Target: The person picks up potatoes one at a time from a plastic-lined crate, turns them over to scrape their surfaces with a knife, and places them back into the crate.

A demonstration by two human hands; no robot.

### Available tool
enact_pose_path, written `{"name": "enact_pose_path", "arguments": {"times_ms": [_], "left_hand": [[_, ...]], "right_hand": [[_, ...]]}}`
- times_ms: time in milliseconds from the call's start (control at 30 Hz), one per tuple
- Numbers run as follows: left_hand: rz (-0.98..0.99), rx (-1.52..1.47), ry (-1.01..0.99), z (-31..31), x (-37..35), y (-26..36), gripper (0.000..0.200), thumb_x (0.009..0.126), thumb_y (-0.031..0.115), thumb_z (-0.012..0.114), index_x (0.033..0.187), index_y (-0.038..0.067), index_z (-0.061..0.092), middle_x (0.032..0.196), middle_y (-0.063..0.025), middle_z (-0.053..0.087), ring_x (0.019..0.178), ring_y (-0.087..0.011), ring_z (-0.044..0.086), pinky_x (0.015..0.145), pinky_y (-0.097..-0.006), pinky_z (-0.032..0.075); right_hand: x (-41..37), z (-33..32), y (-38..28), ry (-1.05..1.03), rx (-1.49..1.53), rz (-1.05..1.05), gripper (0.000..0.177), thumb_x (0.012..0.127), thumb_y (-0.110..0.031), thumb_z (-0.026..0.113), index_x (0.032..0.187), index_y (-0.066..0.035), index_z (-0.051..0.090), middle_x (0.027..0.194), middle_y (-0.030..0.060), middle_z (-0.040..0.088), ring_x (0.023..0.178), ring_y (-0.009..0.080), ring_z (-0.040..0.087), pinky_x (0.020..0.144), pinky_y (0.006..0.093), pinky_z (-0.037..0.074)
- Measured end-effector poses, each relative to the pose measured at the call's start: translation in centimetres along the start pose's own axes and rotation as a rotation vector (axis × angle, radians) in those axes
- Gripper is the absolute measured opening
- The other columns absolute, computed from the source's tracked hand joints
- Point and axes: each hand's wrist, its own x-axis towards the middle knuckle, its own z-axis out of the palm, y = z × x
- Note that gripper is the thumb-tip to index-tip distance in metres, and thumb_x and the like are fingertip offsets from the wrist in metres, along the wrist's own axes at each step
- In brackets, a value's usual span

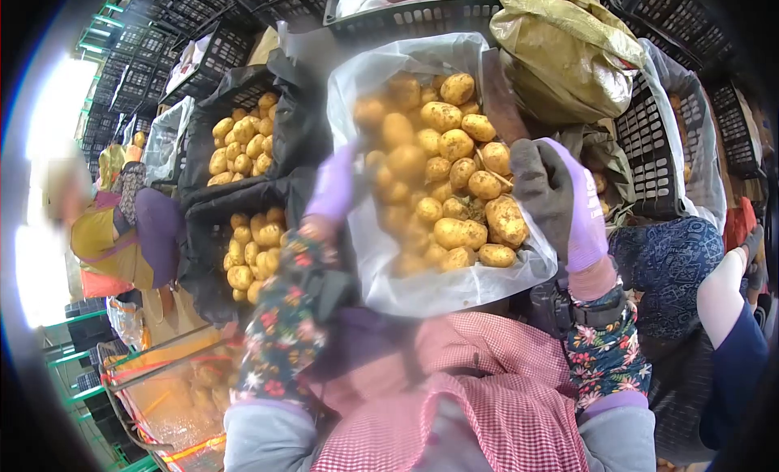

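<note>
In front of me, a crate lined with translucent plastic (454, 293) holds many yellow potatoes (456, 143), some with soil on them. My left hand (337, 184), in a purple and dark glove, is at the crate's left side; blur at the lens smears its fingers. My right hand (560, 200), in a glove with a grey palm, is over the right rim beside the potatoes. Its fingers are curled together; what they hold, if anything, is hidden. A thin pale stalk (497, 173) lies near its fingertips. One large, dirt-marked potato (506, 220) sits just below that hand.
Two black-lined crates of potatoes (242, 143) (256, 253) stand to the left. An olive woven sack (568, 54) rests at the upper right, near a white-lined black crate (653, 148). A person (122, 237) sits at far left; another's patterned clothing (669, 265) is close on my right.
</note>
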Motion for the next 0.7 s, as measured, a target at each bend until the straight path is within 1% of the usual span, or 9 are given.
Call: {"name": "enact_pose_path", "arguments": {"times_ms": [33,67,100,133,233,333,500,567,700], "left_hand": [[0.282,0.068,-0.044,5.1,3.0,-4.3,0.051,0.085,0.028,0.073,0.127,0.005,0.056,0.117,-0.0191,0.064,0.104,-0.0318,0.064,0.090,-0.0383,0.050],[0.368,0.318,-0.124,6.4,3.7,-2.1,0.046,0.088,0.027,0.067,0.129,0.009,0.053,0.121,-0.0195,0.061,0.106,-0.0362,0.064,0.090,-0.0427,0.050],[0.136,0.477,-0.272,7.4,4.4,1.2,0.035,0.092,0.024,0.056,0.124,0.011,0.053,0.119,-0.0198,0.059,0.107,-0.0390,0.061,0.089,-0.0447,0.050],[0.048,0.541,-0.313,8.2,5.2,2.0,0.033,0.093,0.023,0.054,0.123,0.011,0.053,0.118,-0.0204,0.059,0.108,-0.0394,0.061,0.090,-0.0449,0.050],[-0.110,0.699,-0.381,10.3,6.2,3.8,0.027,0.093,0.020,0.050,0.118,0.011,0.055,0.115,-0.0224,0.059,0.110,-0.0402,0.060,0.090,-0.0452,0.050],[-0.069,0.586,-0.401,8.9,6.2,3.0,0.034,0.092,0.023,0.054,0.124,0.011,0.055,0.118,-0.0240,0.059,0.109,-0.0382,0.061,0.088,-0.0443,0.051],[-0.202,-0.823,-0.333,2.0,1.4,3.2,0.048,0.102,0.035,0.049,0.136,0.002,0.049,0.125,-0.0114,0.061,0.114,-0.0237,0.061,0.090,-0.0365,0.052],[-0.237,-1.303,-0.381,-0.2,-2.2,5.0,0.050,0.102,0.036,0.048,0.140,0.004,0.047,0.130,-0.0109,0.059,0.121,-0.0227,0.059,0.093,-0.0373,0.054],[0.031,-1.200,-0.297,-1.2,-7.5,6.7,0.040,0.105,0.019,0.043,0.140,0.000,0.043,0.138,-0.0143,0.052,0.126,-0.0262,0.054,0.106,-0.0441,0.048]], "right_hand": [[0.1,0.3,0.2,0.000,-0.021,0.047,0.042,0.095,-0.044,0.060,0.091,-0.003,0.062,0.070,0.0164,0.055,0.062,0.0265,0.053,0.062,0.0384,0.045],[0.2,0.5,0.3,0.001,-0.044,0.095,0.043,0.094,-0.046,0.061,0.094,-0.003,0.063,0.072,0.0172,0.056,0.063,0.0279,0.055,0.062,0.0389,0.046],[0.2,0.6,0.4,-0.019,-0.032,0.112,0.045,0.092,-0.048,0.062,0.098,-0.003,0.063,0.074,0.0187,0.058,0.066,0.0296,0.059,0.063,0.0401,0.047],[0.5,0.3,-0.4,-0.064,-0.101,0.181,0.027,0.095,-0.026,0.062,0.097,0.000,0.056,0.073,0.0161,0.050,0.068,0.0158,0.045,0.063,0.0343,0.044],[0.7,0.2,-0.2,-0.136,-0.152,0.204,0.041,0.093,-0.040,0.062,0.098,0.001,0.059,0.076,0.0224,0.055,0.066,0.0330,0.050,0.067,0.0396,0.047],[0.7,0.3,-0.4,-0.143,-0.079,0.240,0.042,0.092,-0.041,0.062,0.100,0.001,0.061,0.076,0.0209,0.057,0.068,0.0309,0.057,0.069,0.0392,0.049],[0.5,0.5,1.4,-0.238,0.136,0.270,0.045,0.089,-0.032,0.068,0.116,0.001,0.056,0.092,0.0070,0.063,0.085,0.0139,0.059,0.078,0.0314,0.050],[0.4,3.0,4.3,-0.203,0.305,0.132,0.036,0.089,-0.029,0.068,0.112,-0.003,0.057,0.083,0.0099,0.064,0.070,0.0209,0.062,0.068,0.0355,0.051],[0.4,5.7,4.8,-0.364,0.404,0.121,0.038,0.093,-0.027,0.064,0.124,-0.006,0.055,0.091,0.0066,0.064,0.079,0.0187,0.062,0.075,0.0330,0.051]]}}
